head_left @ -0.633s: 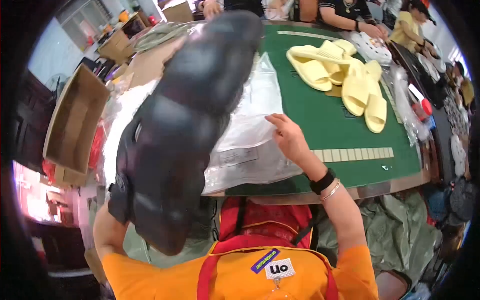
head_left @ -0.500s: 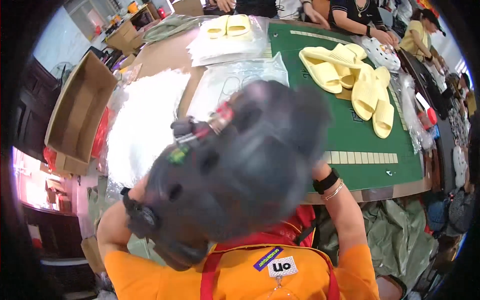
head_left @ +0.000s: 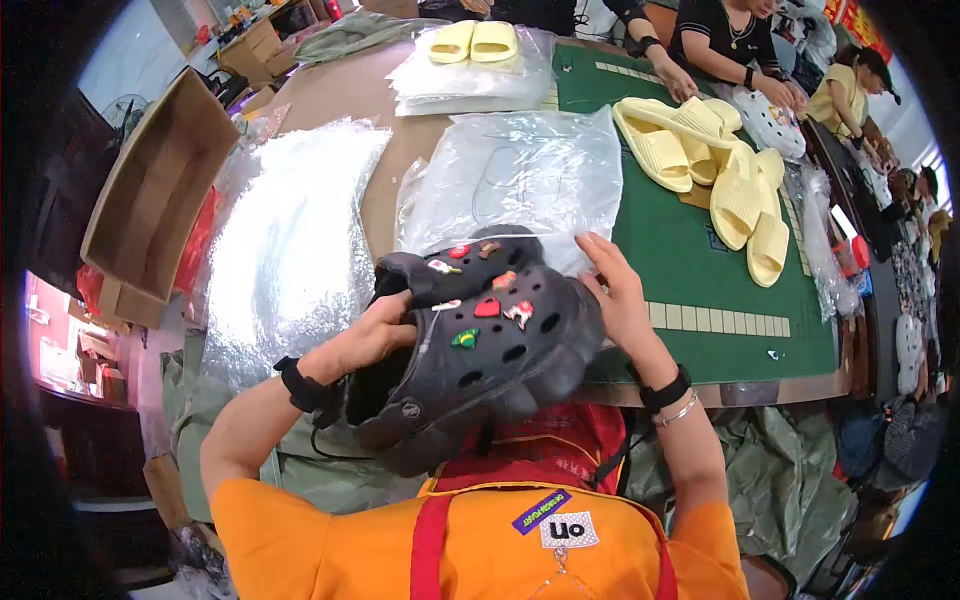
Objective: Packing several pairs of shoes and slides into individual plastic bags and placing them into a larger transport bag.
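A pair of black clogs (head_left: 545, 325) with colourful charms is tilted in front of me at the table's near edge, one clog partly behind the other. My left hand (head_left: 378, 335) is closed on the clogs at their openings, part of its fingers hidden inside. Beyond them a clear plastic bag (head_left: 510, 170) lies flat, its near edge meeting the farther clog; whether a toe is inside it I cannot tell. On the right, my right hand (head_left: 622, 300) has its fingers stretched out and thumb apart, fingertips at the bag's near right corner, beside the clog toes.
Stacked clear bags (head_left: 290, 240) cover the table's left. Yellow slides (head_left: 475, 42) rest on bagged stacks at the back; more yellow slides (head_left: 735, 195) lie on the green mat (head_left: 640, 240). An open cardboard box (head_left: 150, 200) stands left. Co-workers' hands (head_left: 675, 78) are across the table, near white clogs (head_left: 770, 125).
The black clogs, blurred and held higher before, are now lower and steadier, with their charms facing up. My right hand now shows at the bag's edge, and more of the bag is visible.
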`<state>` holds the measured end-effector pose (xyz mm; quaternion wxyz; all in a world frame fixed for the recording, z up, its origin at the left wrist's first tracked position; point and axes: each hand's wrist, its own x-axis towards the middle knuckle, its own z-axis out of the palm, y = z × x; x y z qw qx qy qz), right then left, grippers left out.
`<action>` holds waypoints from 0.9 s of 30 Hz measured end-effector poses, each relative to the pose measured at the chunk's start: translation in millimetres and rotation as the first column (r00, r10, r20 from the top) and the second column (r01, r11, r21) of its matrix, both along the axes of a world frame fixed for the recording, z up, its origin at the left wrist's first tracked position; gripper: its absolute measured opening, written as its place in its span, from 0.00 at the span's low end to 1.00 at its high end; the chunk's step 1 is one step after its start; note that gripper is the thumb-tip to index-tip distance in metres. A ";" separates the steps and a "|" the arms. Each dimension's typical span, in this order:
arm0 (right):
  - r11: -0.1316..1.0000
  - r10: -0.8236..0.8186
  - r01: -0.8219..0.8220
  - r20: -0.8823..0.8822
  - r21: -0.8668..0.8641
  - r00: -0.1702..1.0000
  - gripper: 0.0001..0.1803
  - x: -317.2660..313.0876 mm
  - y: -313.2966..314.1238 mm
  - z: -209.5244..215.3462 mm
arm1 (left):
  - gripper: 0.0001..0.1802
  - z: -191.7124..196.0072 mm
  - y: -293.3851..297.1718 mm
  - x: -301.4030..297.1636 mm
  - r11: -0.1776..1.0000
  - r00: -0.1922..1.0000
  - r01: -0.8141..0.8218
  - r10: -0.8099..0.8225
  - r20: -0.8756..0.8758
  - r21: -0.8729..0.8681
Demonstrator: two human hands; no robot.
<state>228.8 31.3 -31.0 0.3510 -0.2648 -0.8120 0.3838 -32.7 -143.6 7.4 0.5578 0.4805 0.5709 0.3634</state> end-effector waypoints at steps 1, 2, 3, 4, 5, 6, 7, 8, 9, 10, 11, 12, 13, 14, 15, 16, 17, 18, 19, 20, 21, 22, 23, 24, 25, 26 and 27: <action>0.998 0.021 -0.022 0.013 0.061 1.000 0.26 0.8 -1.1 -1.0 | 0.26 -1.1 0.1 0.1 1.000 1.000 -0.004 0.004 0.000 0.001; 0.992 0.042 -0.045 0.028 0.122 0.999 0.25 1.4 -2.5 -1.8 | 0.26 -1.8 0.4 0.9 0.997 0.997 -0.063 0.065 -0.038 0.039; 0.974 0.062 -0.070 0.044 0.216 0.997 0.25 0.6 -5.5 -3.1 | 0.26 -2.8 0.6 1.7 0.990 0.989 -0.120 0.126 -0.074 0.078; 0.974 0.065 -0.073 0.044 0.214 0.997 0.25 -1.5 -9.0 -3.9 | 0.26 -4.5 1.0 2.3 0.978 0.976 -0.174 0.187 -0.108 0.118; 0.967 0.033 -0.043 0.045 0.250 0.998 0.26 -4.5 -13.1 -4.0 | 0.24 -10.1 2.6 1.8 0.966 0.956 -0.207 0.233 -0.177 0.156; 0.957 0.002 -0.015 0.045 0.290 0.999 0.27 -8.1 -17.3 -1.7 | 0.24 -15.5 2.2 0.1 0.965 0.955 -0.212 0.238 -0.175 0.158; 0.962 -0.023 0.003 0.071 0.273 0.997 0.29 -9.5 -22.9 2.2 | 0.23 -21.2 0.8 -1.0 0.952 0.919 -0.212 0.272 -0.287 0.222; 0.961 -0.019 -0.002 0.072 0.275 0.997 0.29 -11.0 -25.7 3.4 | 0.22 -24.4 -1.0 -1.4 0.936 0.867 -0.205 0.309 -0.391 0.285; 0.937 -0.055 0.032 0.056 0.348 0.997 0.29 -11.4 -27.3 2.8 | 0.20 -26.3 -1.1 1.8 0.927 0.870 -0.257 0.345 -0.353 0.272; 0.906 -0.089 0.066 0.037 0.418 0.995 0.29 -11.7 -29.4 2.2 | 0.20 -28.7 -0.8 2.7 0.926 0.869 -0.261 0.348 -0.353 0.272; 0.906 -0.085 0.062 0.038 0.418 0.996 0.29 -11.4 -33.3 2.1 | 0.21 -31.4 -0.7 3.2 0.924 0.870 -0.280 0.359 -0.337 0.260; 0.871 -0.124 0.059 0.100 0.488 0.987 0.29 -10.8 -37.9 2.4 | 0.21 -30.8 0.6 5.2 0.922 0.872 -0.298 0.368 -0.322 0.248; 0.830 -0.166 0.050 0.160 0.556 0.973 0.29 -10.2 -41.6 2.3 | 0.21 -26.6 3.9 12.9 0.880 0.862 -0.266 0.400 -0.311 0.394; 0.830 -0.163 0.047 0.161 0.556 0.973 0.29 -10.0 -43.8 0.5 | 0.21 -27.7 5.3 15.3 0.879 0.861 -0.269 0.403 -0.309 0.394; 0.800 -0.191 0.072 0.139 0.595 0.972 0.30 -10.8 -44.9 -2.5 | 0.21 -29.1 6.2 16.0 0.877 0.830 -0.279 0.425 -0.362 0.391; 0.769 -0.217 0.097 0.115 0.632 0.969 0.30 -11.4 -45.6 -4.9 | 0.21 -30.7 7.2 17.3 0.875 0.795 -0.289 0.445 -0.412 0.388; 0.749 -0.240 0.118 0.100 0.652 0.966 0.29 -11.8 -46.1 -6.1 | 0.21 -32.4 8.5 20.6 0.865 0.784 -0.293 0.461 -0.416 0.406; 0.749 -0.233 0.111 0.103 0.653 0.967 0.29 -11.2 -47.5 -6.1 | 0.21 -32.6 9.4 23.0 0.863 0.782 -0.301 0.467 -0.413 0.406; 0.751 -0.243 0.099 0.134 0.653 0.961 0.29 -10.3 -50.3 -5.5 | 0.21 -32.0 10.1 24.8 0.862 0.770 -0.310 0.475 -0.427 0.401; 0.752 -0.253 0.087 0.166 0.653 0.953 0.28 -9.5 -53.9 -5.0 | 0.21 -31.2 11.1 26.9 0.861 0.757 -0.319 0.482 -0.440 0.395; 0.743 -0.238 0.043 0.204 0.668 0.950 0.28 -9.2 -61.1 -3.1 | 0.21 -28.4 13.7 30.6 0.852 0.760 -0.335 0.497 -0.420 0.402; 0.733 -0.224 -0.001 0.243 0.680 0.944 0.27 -11.1 -68.6 -1.9 | 0.21 -30.7 17.4 33.3 0.850 0.758 -0.342 0.502 -0.417 0.401; 0.766 -0.190 0.017 0.200 0.643 0.961 0.27 -15.2 -73.0 -4.0 | 0.21 -35.9 21.4 35.6 0.829 0.733 -0.361 0.535 -0.419 0.427; 0.766 -0.184 0.012 0.201 0.643 0.962 0.27 -17.9 -74.1 -5.9 | 0.20 -40.5 25.1 37.7 0.807 0.707 -0.378 0.568 -0.421 0.454; 0.789 -0.174 0.017 0.196 0.615 0.965 0.27 -20.2 -74.6 -7.7 | 0.18 -43.6 27.3 40.3 0.822 0.668 -0.420 0.567 -0.482 0.386; 0.810 -0.164 0.021 0.191 0.585 0.968 0.27 -21.6 -74.5 -9.5 | 0.18 -45.4 28.8 42.8 0.819 0.665 -0.424 0.571 -0.481 0.386; 0.836 -0.145 0.047 0.136 0.547 0.980 0.26 -21.9 -74.0 -11.9 | 0.17 -44.4 29.3 46.0 0.839 0.664 -0.403 0.544 -0.514 0.367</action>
